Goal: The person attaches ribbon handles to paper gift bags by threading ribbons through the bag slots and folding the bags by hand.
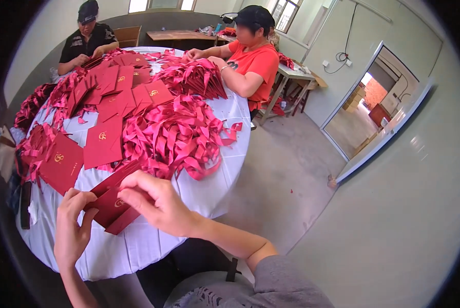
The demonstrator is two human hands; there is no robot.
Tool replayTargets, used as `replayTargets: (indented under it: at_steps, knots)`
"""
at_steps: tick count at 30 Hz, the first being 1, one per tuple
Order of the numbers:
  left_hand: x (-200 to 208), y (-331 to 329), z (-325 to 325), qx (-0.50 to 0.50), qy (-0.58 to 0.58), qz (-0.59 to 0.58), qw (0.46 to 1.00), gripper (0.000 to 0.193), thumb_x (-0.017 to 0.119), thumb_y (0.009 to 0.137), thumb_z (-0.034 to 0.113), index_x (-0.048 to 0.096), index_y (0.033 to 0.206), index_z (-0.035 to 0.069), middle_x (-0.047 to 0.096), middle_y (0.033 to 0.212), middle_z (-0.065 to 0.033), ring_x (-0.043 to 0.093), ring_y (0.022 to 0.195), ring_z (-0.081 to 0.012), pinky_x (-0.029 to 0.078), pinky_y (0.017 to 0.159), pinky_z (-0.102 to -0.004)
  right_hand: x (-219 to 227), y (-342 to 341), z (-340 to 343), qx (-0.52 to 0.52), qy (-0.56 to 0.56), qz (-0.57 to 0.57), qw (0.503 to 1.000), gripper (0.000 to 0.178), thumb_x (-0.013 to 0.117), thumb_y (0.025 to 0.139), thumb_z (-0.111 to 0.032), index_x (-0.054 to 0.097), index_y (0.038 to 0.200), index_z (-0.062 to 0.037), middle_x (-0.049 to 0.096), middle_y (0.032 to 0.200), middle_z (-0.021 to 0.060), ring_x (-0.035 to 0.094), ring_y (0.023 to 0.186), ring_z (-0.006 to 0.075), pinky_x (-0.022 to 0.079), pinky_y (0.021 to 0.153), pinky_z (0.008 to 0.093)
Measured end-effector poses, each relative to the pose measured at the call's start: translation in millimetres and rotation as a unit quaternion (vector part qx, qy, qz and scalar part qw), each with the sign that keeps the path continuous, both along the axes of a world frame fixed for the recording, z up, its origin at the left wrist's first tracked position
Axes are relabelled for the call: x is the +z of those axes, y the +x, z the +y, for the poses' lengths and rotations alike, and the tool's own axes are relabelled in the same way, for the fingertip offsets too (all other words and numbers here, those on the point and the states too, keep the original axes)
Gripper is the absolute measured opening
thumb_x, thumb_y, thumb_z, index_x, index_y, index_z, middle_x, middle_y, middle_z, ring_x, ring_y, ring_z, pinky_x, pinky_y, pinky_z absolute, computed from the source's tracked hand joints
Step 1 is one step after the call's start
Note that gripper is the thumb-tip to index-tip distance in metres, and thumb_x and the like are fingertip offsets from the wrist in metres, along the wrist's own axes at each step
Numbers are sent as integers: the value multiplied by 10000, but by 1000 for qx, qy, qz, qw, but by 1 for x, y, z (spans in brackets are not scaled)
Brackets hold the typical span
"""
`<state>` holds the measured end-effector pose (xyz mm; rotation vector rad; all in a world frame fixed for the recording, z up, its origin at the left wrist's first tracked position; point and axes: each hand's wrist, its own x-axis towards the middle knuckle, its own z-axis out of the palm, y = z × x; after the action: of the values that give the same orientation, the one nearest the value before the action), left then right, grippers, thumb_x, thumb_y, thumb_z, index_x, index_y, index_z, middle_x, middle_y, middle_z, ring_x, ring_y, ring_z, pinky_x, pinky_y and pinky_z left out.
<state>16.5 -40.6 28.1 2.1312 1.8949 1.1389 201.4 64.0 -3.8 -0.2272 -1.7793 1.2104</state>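
Note:
A dark red paper bag (109,208) with a gold emblem is tilted over the near edge of the round table. My left hand (72,226) grips its left side, thumb and fingers closed on the paper. My right hand (158,203) is bent over the bag's upper part, thumb and forefinger pinched together against it. What sits between those fingertips is too small to make out. Just beyond lies a large heap of pink-red ribbons (176,136). More red bags (102,142) lie flat to the left of this heap, one of them (60,163) close to my left hand.
A white cloth (199,195) covers the table. Across it, one person in black (89,46) and another in an orange-red shirt (250,66) handle similar pieces. Side tables (181,35) stand behind, and a doorway (366,102) opens at right.

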Motion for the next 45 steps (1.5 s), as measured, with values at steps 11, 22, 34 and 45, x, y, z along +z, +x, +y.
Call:
replayTargets:
  at_steps: [11, 22, 34, 45]
  knots:
    - [4, 9, -7, 18, 19, 27, 999, 224, 612, 666, -132, 566, 863, -37, 576, 791, -139, 529, 803, -295, 449, 686, -356, -22, -30, -8, -61, 127, -17, 990, 60, 604, 867, -13, 563, 900, 16, 565, 766, 114, 565, 608, 211, 446, 543, 307]
    - [-2, -3, -7, -14, 11, 18, 1000, 226, 647, 620, -118, 583, 821, -34, 595, 728, -121, 537, 721, -281, 443, 630, -353, -10, -30, -18, -100, 163, 12, 982, 92, 625, 848, -8, 576, 925, -3, 529, 731, 97, 531, 557, 214, 414, 489, 315]
    - [-3, -15, -2, -69, -15, 11, 997, 213, 620, 752, -40, 604, 960, 3, 639, 888, -130, 584, 820, -319, 473, 728, -387, -9, -26, -8, -115, 178, -42, 976, 126, 659, 806, 36, 631, 925, 6, 605, 761, 104, 577, 608, 190, 456, 542, 288]
    - [-26, -51, 9, -19, -79, -294, 952, 157, 538, 866, -54, 572, 1016, -26, 604, 811, -53, 587, 710, -100, 494, 639, -256, -18, -48, -6, -93, -3, -54, 994, 103, 523, 941, -49, 605, 923, 11, 595, 780, -13, 376, 536, -14, 274, 456, 152]
